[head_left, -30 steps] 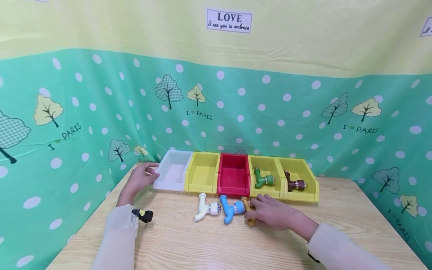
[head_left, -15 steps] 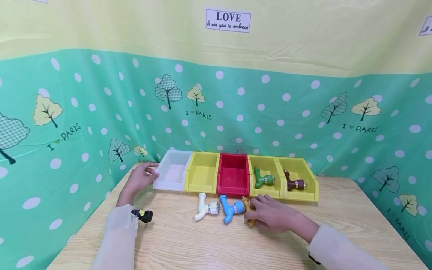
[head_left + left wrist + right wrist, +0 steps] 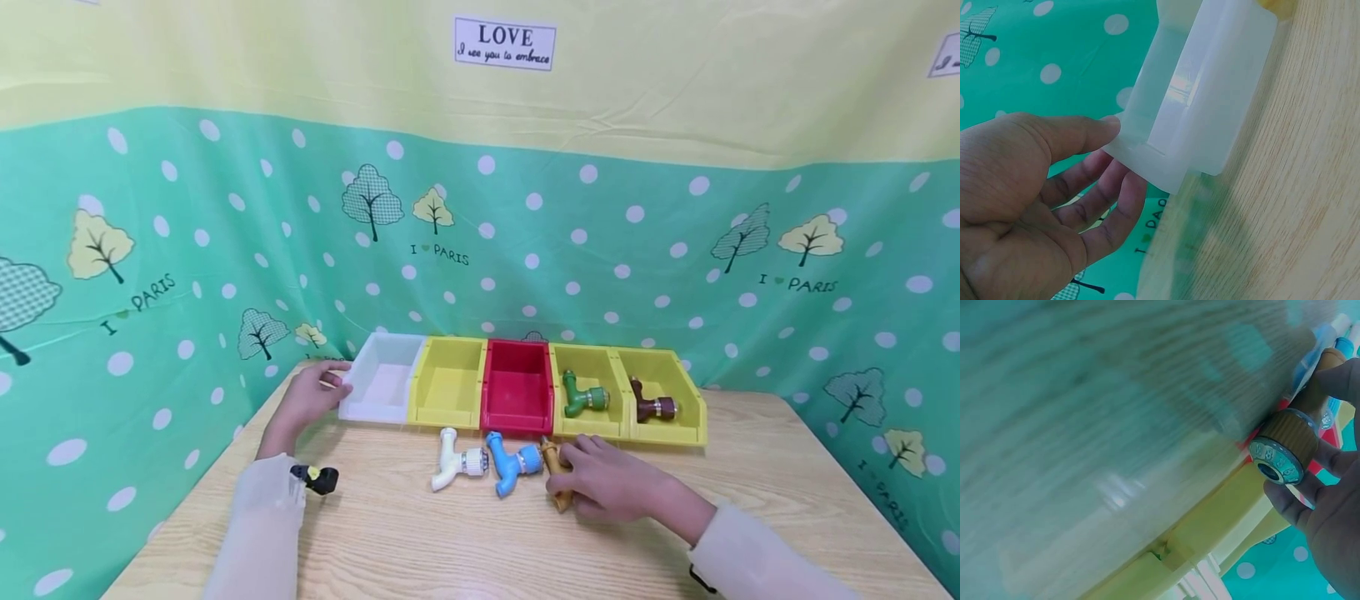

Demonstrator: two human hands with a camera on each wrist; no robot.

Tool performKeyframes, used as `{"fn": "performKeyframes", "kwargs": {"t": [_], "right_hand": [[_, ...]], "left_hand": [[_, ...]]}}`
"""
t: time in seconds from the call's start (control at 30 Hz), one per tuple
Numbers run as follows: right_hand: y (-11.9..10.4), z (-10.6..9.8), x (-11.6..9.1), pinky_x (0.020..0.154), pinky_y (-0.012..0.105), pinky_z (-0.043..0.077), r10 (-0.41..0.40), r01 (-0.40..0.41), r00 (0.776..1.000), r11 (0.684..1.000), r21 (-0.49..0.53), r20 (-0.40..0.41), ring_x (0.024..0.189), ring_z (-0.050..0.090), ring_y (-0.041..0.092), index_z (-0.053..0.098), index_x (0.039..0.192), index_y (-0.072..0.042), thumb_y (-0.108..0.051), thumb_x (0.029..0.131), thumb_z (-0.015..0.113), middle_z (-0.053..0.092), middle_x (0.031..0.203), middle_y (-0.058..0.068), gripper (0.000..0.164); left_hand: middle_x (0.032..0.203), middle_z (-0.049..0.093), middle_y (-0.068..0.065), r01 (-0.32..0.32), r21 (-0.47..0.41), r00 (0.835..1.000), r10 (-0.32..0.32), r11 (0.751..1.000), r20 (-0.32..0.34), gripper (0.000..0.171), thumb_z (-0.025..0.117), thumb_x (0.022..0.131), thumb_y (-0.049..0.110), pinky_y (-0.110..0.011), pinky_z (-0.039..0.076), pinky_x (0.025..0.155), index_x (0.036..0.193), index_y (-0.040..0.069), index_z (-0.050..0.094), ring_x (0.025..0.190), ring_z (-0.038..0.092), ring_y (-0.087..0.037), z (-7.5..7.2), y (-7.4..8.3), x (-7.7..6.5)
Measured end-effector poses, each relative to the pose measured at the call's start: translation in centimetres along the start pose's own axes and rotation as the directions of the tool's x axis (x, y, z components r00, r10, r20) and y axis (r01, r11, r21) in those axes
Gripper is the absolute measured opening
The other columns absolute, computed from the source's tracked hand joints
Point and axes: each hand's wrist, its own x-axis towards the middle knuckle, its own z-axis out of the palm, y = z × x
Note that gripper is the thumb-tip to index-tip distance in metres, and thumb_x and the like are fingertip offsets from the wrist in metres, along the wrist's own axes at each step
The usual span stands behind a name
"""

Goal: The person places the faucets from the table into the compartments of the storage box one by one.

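Observation:
My right hand (image 3: 611, 479) grips a brown-orange tap (image 3: 555, 475) on the table, just in front of the red bin (image 3: 519, 408). In the right wrist view, thumb and fingers hold the tap around its ribbed knob (image 3: 1288, 437). My left hand (image 3: 311, 393) pinches the left side of the white bin (image 3: 381, 412); in the left wrist view the thumb lies on its rim (image 3: 1138, 147) with fingers below. A blue tap (image 3: 510, 465) and a white tap (image 3: 456, 461) lie left of the brown-orange one.
Right of the white and red bins, the row includes yellow bins (image 3: 447, 408). A green tap (image 3: 583, 396) and a dark maroon tap (image 3: 651, 406) lie in the two right-hand yellow ones. A patterned curtain (image 3: 480, 233) hangs behind and beside the wooden table (image 3: 420, 542).
The brown-orange tap has shifted slightly toward the near side in my right hand, a little away from the blue tap. My left hand stays at the white bin.

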Motion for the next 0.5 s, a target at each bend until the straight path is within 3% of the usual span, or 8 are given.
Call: {"fn": "performKeyframes", "kwargs": {"t": [0.27,0.5], "right_hand": [[-0.10,0.21,-0.18,0.082,0.037,0.042,0.015,-0.015,1.000,1.000,0.013,-0.010,0.093,0.041,0.016,0.062,0.104,-0.039,-0.018,0.086,0.068,0.047,0.100,-0.007,0.028],[0.01,0.08,-0.30,0.081,0.036,0.039,0.022,-0.022,0.999,1.000,-0.010,-0.027,0.092,0.040,0.017,0.064,0.108,-0.039,-0.019,0.084,0.066,0.047,0.100,-0.005,0.031]], "left_hand": [[0.115,0.059,-0.021,-0.011,0.002,1.000,0.011,1.000,0.000,0.044,0.066,0.101,0.013,-0.037,0.062,0.081,0.142,0.000,0.054,0.103,0.061,-0.033,0.00,-0.16,0.12],[0.115,0.059,-0.020,0.009,0.008,1.000,-0.009,1.000,0.005,0.044,0.065,0.101,0.015,-0.035,0.062,0.080,0.141,0.001,0.055,0.103,0.061,-0.034,-0.05,-0.18,0.18]]}}
